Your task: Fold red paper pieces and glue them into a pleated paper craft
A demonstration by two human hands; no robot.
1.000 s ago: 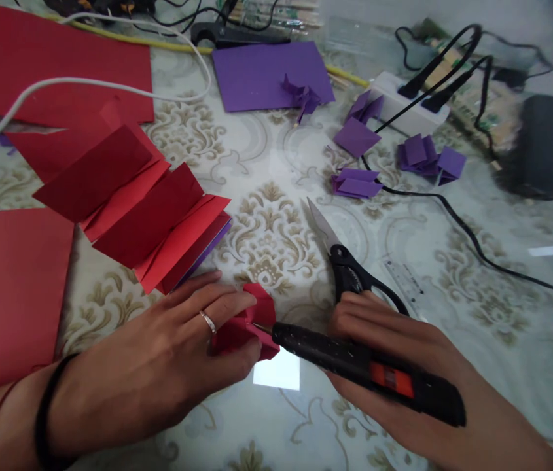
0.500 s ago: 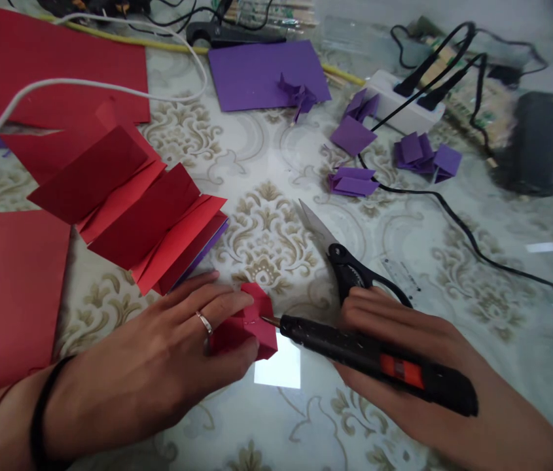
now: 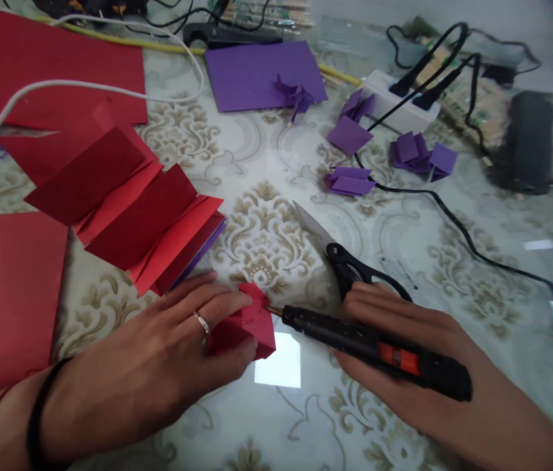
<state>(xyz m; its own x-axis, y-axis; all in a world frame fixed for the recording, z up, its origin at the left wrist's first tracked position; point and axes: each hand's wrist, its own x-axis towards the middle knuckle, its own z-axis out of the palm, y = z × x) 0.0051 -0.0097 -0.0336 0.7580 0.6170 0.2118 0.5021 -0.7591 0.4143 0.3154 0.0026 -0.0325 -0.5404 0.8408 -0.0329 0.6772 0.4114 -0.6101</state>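
Observation:
My left hand (image 3: pixel 158 360), with a ring and a black wrist band, holds a small folded red paper piece (image 3: pixel 259 337) on the table between thumb and fingers. My right hand (image 3: pixel 404 353) is closed around a black glue pen (image 3: pixel 335 333) with an orange-red slider. The pen's thin metal tip touches or nearly touches the upper right of the red piece; a thin line marks the paper there. Black-handled scissors (image 3: pixel 342 261) lie just beyond my right fingers, partly covered by them. A pleated red paper strip (image 3: pixel 139 216) stands beyond my left hand, with purple paper at its near end.
Red sheets (image 3: pixel 6 294) lie at left. Behind are a purple sheet (image 3: pixel 241 78), several folded purple pieces (image 3: pixel 349 182), and a white power strip (image 3: pixel 404 108) with plugged-in black cables. A white cable (image 3: pixel 109 85) loops across the back left. The table has a patterned cover (image 3: pixel 261 235).
The glue pen's tip has moved slightly up and right along the red piece, with my right hand shifting with it. My left hand keeps its hold, and the whole view has drifted slightly.

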